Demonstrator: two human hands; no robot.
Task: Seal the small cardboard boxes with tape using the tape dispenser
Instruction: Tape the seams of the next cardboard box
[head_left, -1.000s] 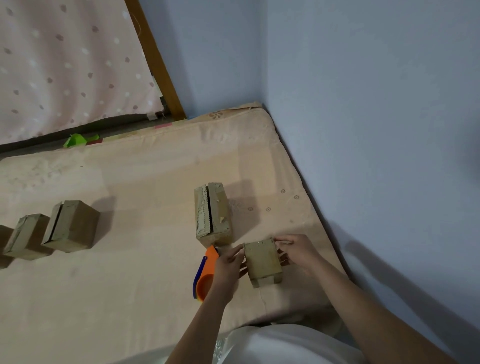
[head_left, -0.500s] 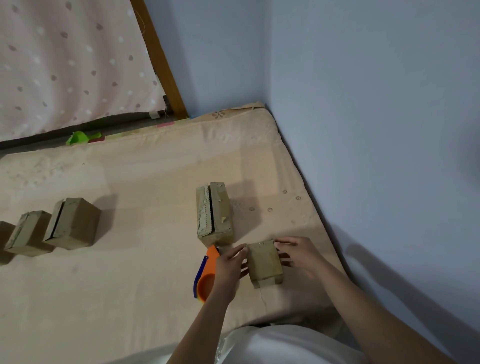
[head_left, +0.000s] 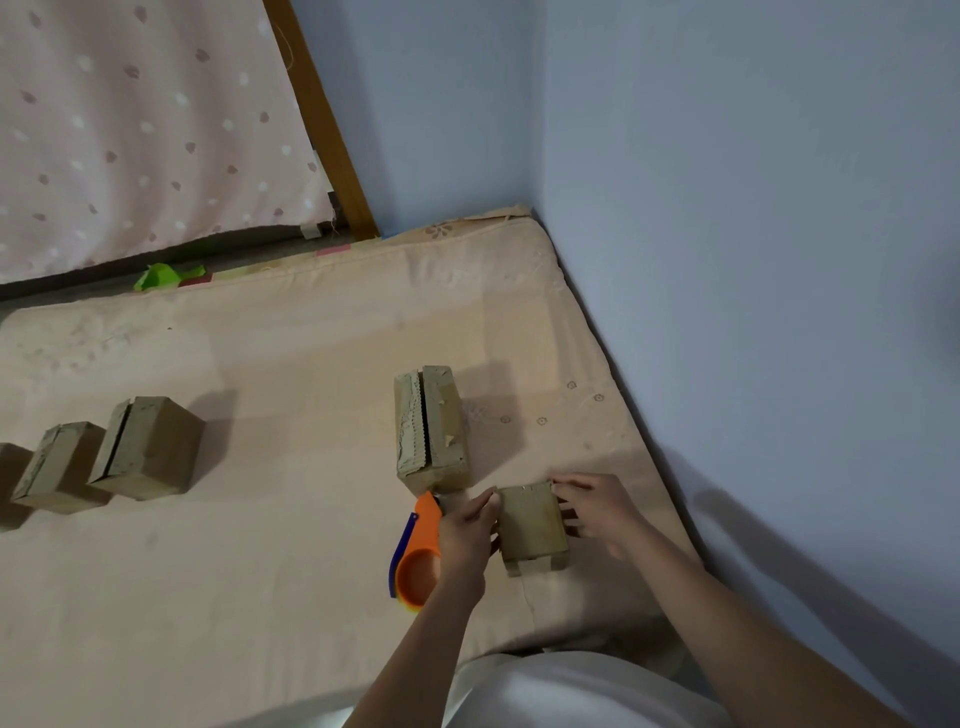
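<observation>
A small cardboard box stands on the mattress near its front right corner. My left hand grips its left side, with the thumb on the upper left corner. My right hand holds its right side with spread fingertips. The orange and blue tape dispenser lies on the mattress just left of the box, partly under my left hand. A taller box with a gap between its top flaps stands right behind the dispenser. Further left stand two more boxes, and a third is cut off by the frame edge.
The beige mattress fills the corner against blue walls at the back and right. A dotted pink curtain and a wooden post rise behind it. A green scrap lies at the mattress's far edge.
Both hands stay on the small box, which has barely shifted between them. The dispenser and the other boxes have not moved.
</observation>
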